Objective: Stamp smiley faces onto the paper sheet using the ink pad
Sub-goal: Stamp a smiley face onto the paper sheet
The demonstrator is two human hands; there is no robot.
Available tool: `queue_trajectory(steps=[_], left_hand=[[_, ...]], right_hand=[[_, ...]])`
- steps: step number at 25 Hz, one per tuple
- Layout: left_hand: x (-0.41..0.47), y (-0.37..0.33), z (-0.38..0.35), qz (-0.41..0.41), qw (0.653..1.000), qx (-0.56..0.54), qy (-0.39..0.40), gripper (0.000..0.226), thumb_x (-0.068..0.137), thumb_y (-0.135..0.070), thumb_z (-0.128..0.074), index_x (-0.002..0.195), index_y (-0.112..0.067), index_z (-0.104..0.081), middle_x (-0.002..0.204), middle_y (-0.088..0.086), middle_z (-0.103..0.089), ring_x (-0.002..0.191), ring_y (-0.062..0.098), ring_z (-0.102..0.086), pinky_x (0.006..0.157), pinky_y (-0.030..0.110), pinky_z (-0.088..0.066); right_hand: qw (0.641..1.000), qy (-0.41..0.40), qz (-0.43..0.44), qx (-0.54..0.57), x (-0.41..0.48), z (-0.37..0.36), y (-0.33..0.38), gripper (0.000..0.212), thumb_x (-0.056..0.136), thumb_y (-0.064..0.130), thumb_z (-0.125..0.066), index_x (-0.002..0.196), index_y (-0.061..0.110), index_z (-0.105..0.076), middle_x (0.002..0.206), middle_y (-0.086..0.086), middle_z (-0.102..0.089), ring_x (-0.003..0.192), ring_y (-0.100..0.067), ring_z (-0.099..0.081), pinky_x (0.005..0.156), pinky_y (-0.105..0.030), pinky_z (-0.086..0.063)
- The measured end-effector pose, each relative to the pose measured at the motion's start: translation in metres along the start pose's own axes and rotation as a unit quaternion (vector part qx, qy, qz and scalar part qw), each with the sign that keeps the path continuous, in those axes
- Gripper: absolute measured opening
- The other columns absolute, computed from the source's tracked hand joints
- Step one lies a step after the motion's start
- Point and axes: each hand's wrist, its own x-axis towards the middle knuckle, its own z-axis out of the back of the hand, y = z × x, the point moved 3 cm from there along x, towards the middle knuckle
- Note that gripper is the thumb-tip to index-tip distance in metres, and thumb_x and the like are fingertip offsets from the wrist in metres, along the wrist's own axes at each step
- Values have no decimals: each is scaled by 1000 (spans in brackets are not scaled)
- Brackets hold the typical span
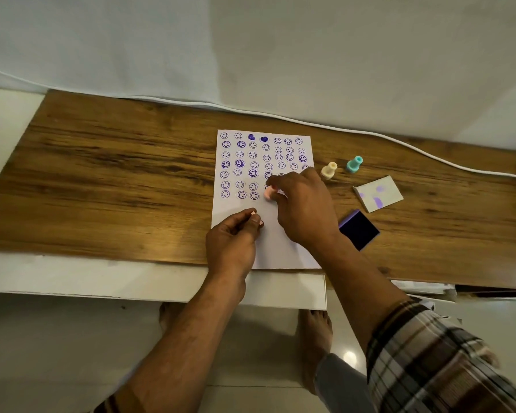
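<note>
A white paper sheet [276, 242] lies on the wooden tabletop, its upper part filled with several rows of purple smiley prints and two hearts. My right hand [303, 208] grips a small pink stamp [269, 193] and presses it down on the sheet, at the right end of the lowest printed row. My left hand [233, 239] rests on the sheet's lower left part with fingers curled; something small and pink shows at its fingertips. The open ink pad [359, 230], dark purple, sits just right of the sheet.
A cream stamp [329, 170] and a teal stamp [354, 164] stand upright beyond the ink pad. The pad's white lid [379, 193], smudged purple, lies right of them. A white cable [370, 133] runs along the table's back edge. My bare feet show below the table.
</note>
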Motion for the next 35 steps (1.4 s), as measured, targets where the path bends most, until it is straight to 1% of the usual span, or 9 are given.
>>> queue_trajectory(steps=[8, 12, 16, 19, 23, 27, 31, 33, 35], left_hand=[[1, 0, -1, -8, 1000, -7, 2, 19, 90, -6, -76, 105, -16, -79, 76, -18, -79, 78, -2, -74, 76, 16, -58], [-1, 1, -3, -5, 1000, 1, -8, 20, 90, -10, -76, 109, -16, -79, 97, -7, -80, 95, 8, -74, 79, 17, -57], [-1, 2, -4, -9, 1000, 5, -15, 19, 91, -12, -75, 109, -18, -79, 101, -6, -79, 101, 11, -74, 84, 20, -57], [-1, 3, -3, -7, 1000, 3, -18, 21, 91, -11, -76, 111, -16, -79, 107, -1, -79, 104, 14, -73, 85, 22, -56], [1, 5, -1, -10, 1000, 5, -16, 21, 89, -12, -78, 109, -20, -79, 107, -6, -78, 104, 11, -72, 82, 20, -54], [3, 6, -2, -11, 1000, 7, -18, 20, 90, -12, -77, 109, -18, -79, 105, -5, -79, 102, 11, -73, 75, 13, -54], [1, 5, -1, -42, 999, 29, -11, 23, 90, -13, -77, 113, -17, -78, 108, -4, -79, 102, 9, -73, 80, 14, -56], [2, 2, 0, -56, 998, 22, 3, 24, 89, -12, -78, 111, -22, -79, 112, -3, -79, 105, 10, -72, 89, 21, -58], [2, 0, -1, -55, 998, 11, 26, 25, 87, -11, -80, 108, -24, -80, 116, -2, -79, 111, 12, -72, 96, 28, -58]], right_hand=[[999, 24, 16, -35, -5, 1, 7, 25, 88, 10, -69, 111, 15, -75, 96, -5, -77, 89, -32, -51, 67, -44, -49], [999, 37, 8, -37, -3, 0, 9, 30, 87, 7, -68, 114, 15, -75, 98, -6, -76, 92, -31, -50, 67, -40, -45], [999, 31, -21, -35, -7, -3, 12, 36, 87, 4, -63, 121, 14, -73, 104, -7, -76, 93, -34, -51, 70, -46, -48], [998, 48, 13, -24, -4, -1, 8, 33, 93, 6, -61, 123, 15, -72, 112, -1, -77, 96, -32, -49, 73, -45, -48], [996, 64, 63, -27, 2, 3, -1, 28, 97, 14, -62, 123, 20, -72, 109, -5, -77, 93, -30, -50, 68, -35, -33], [998, 27, -39, -36, -7, -3, 5, 32, 93, 18, -65, 123, 27, -72, 96, -15, -66, 91, -34, -55, 66, -32, -29], [995, 19, -89, 36, -9, 10, 10, 28, 94, 18, -71, 120, 27, -75, 106, -10, -70, 101, -32, -57, 72, -34, -45], [953, -45, -214, 210, -18, 28, -1, 22, 94, 26, -75, 115, 30, -77, 112, 6, -75, 105, -23, -62, 81, -37, -53], [867, -116, -316, 367, -40, 50, -11, 19, 91, 28, -79, 109, 36, -78, 105, 18, -77, 98, -10, -69, 80, -34, -60]])
